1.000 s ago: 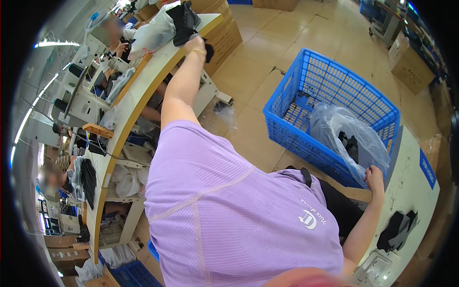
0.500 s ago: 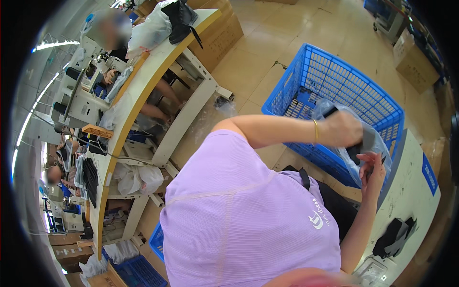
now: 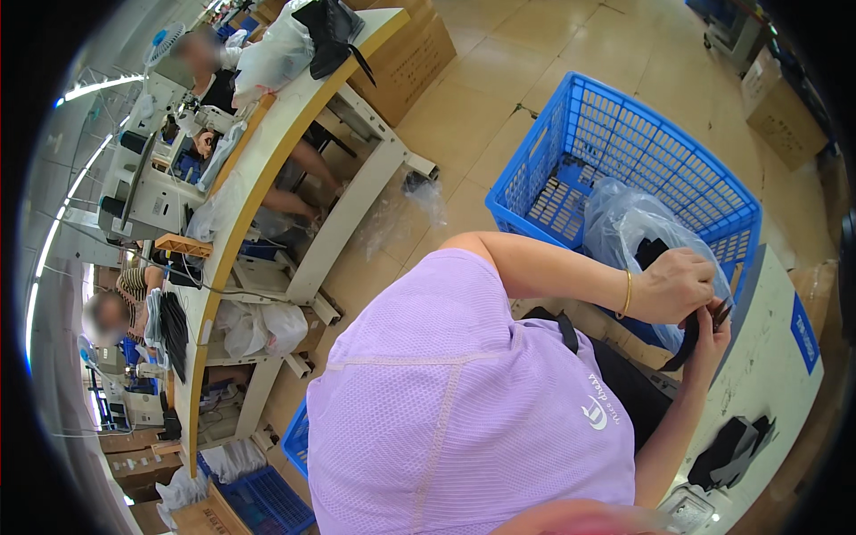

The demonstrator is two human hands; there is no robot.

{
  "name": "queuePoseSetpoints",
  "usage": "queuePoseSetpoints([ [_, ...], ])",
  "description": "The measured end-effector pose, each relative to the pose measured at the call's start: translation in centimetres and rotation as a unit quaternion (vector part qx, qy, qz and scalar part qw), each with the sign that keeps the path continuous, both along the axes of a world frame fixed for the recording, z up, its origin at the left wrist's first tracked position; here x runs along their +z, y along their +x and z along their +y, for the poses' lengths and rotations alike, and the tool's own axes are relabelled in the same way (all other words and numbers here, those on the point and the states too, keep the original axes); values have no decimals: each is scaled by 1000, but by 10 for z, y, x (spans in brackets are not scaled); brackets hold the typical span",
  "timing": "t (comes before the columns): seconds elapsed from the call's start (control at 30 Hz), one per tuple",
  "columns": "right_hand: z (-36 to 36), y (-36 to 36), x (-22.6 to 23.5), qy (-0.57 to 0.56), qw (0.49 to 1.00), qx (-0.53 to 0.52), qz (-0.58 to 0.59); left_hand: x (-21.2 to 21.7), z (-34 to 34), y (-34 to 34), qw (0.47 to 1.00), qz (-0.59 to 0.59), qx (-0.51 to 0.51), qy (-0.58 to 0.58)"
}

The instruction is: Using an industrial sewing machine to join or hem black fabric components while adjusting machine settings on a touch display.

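Note:
My left hand (image 3: 682,283), a thin gold bangle on its wrist, is closed on a black fabric piece (image 3: 687,343) just in front of a clear plastic bag (image 3: 624,214). My right hand (image 3: 716,332) meets it from below and pinches the same black piece, whose strap-like end hangs down between the hands. The bag holds more dark pieces and leans in the near corner of a blue plastic basket (image 3: 624,134) on the floor. My purple shirt fills the lower middle of the view.
A white table (image 3: 767,357) at the right carries black pieces (image 3: 731,450). At the left a long workbench (image 3: 267,169) holds a sewing machine (image 3: 147,196), bags and a black pile (image 3: 330,31); other people sit there. Cardboard boxes (image 3: 410,53) stand behind it.
My left arm swung from the black pile on the far workbench across to the bag at the basket. Both hands now grip the black piece together.

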State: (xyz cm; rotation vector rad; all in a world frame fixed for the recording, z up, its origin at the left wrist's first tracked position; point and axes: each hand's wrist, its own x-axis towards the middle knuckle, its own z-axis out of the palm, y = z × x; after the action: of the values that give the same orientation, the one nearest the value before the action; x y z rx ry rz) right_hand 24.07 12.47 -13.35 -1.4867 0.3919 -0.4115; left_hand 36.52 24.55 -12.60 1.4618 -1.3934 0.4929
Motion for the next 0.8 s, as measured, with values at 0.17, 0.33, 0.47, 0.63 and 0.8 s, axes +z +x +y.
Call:
queuePoseSetpoints([
  [0.17, -2, -4, 3, -31, 999, 7, 22, -1, -2, -1, 999, 28, -2, 36],
  [0.33, -2, -7, 3, -10, 1000, 16, -4, -5, -8, -6, 991, 134, -3, 19],
  [0.47, 4, -4, 9, -4, 999, -33, -8, -1, -10, -6, 919, 386, -49, 60],
  [0.63, 3, -7, 29, -10, 995, -66, 78, 3, -3, 6, 940, 285, -136, 133],
  [0.8, 6, -16, 44, -12, 997, -18, 78, 4, 6, 8, 851, 411, -216, 244],
])
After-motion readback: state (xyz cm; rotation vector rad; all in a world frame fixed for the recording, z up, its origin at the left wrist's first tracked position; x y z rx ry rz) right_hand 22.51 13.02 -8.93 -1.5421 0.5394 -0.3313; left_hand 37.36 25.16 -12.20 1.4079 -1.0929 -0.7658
